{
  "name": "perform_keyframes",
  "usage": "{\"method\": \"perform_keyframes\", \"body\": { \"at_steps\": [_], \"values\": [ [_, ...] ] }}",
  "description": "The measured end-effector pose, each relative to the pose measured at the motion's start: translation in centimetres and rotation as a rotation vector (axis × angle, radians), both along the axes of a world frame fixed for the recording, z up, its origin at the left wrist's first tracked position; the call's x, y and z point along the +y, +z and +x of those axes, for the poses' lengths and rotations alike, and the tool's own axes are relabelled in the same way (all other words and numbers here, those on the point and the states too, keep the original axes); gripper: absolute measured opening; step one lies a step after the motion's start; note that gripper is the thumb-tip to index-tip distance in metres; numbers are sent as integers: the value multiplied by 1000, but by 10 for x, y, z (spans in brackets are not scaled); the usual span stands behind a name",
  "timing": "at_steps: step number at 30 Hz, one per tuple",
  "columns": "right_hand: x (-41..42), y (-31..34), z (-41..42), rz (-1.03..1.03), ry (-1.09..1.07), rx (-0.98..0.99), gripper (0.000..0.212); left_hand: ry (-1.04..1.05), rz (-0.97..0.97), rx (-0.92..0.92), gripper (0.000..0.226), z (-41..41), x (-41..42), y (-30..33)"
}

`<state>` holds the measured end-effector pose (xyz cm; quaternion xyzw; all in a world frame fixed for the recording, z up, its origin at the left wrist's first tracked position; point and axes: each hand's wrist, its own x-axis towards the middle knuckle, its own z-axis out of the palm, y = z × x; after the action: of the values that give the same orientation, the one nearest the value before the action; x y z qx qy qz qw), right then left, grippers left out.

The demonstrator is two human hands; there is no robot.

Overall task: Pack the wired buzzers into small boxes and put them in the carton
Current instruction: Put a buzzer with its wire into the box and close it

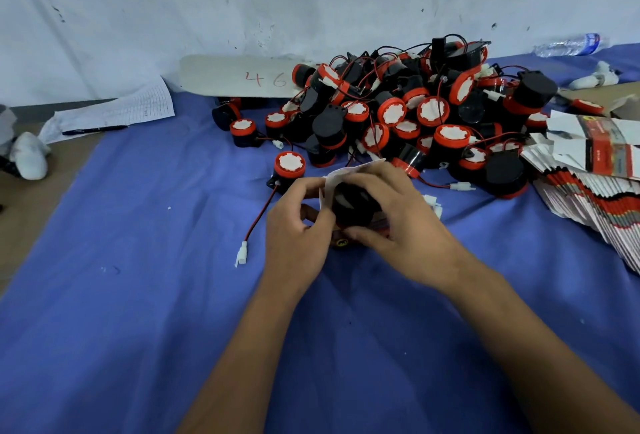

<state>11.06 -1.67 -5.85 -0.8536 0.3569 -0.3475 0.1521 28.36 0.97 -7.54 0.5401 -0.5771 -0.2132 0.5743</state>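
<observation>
A heap of black and red wired buzzers point(408, 111) lies on the blue cloth point(138, 260) ahead of me. Both hands meet just in front of it around a small printed box point(341, 179) with a black buzzer point(353, 205) sitting in its open end. My left hand point(298, 233) pinches the box's white flap and left side. My right hand point(394, 222) curls over the buzzer and grips the box from the right. One loose buzzer point(289, 165) stands just beyond my left hand, its red and black wire and white plug point(241, 253) trailing toward me.
A stack of flat unfolded small boxes point(595, 188) fans out at the right. A white card marked 46 point(242, 77) leans on the wall behind the heap. Papers with a pen point(93, 129) and a white cloth bundle point(29, 160) lie at the left, a plastic bottle point(571, 44) at far right.
</observation>
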Motion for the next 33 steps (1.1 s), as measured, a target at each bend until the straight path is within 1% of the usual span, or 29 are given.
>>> {"method": "perform_keyframes", "body": {
  "at_steps": [2,5,8,12,15,17,19,21,24,27,29,31,33],
  "values": [
    [-1,0,-2,29,36,54,58,2,7,6,20,0,-1,0],
    [-1,3,-4,24,-6,19,54,-1,3,-2,25,-1,0,1],
    [0,3,-2,-40,-65,-7,49,-8,-8,-7,27,-1,0,1],
    [1,0,0,-148,-140,42,46,-34,-24,-18,30,-2,1,2],
    [-1,1,-1,-91,-56,27,45,-46,-12,-1,36,0,0,0],
    [-3,1,-4,-98,-21,84,37,-50,0,16,36,2,-1,-2],
    [-3,0,-3,-142,-60,181,30,-38,12,26,36,1,-1,-4],
    [0,-2,-2,-175,-120,234,31,-22,22,30,37,0,-2,-4],
    [-1,0,-5,-201,-197,234,32,-16,16,7,36,0,-1,-5],
    [-1,0,-6,-194,-242,251,38,-18,7,-9,35,-1,-2,-5],
    [0,-1,-6,-177,-268,270,36,-26,11,-9,34,0,-3,-6],
    [-1,-1,-6,-173,-292,258,36,-31,8,-9,35,0,-3,-6],
    [-1,0,-7,-143,-279,205,38,-46,4,0,35,0,-3,-6]
  ]
}}
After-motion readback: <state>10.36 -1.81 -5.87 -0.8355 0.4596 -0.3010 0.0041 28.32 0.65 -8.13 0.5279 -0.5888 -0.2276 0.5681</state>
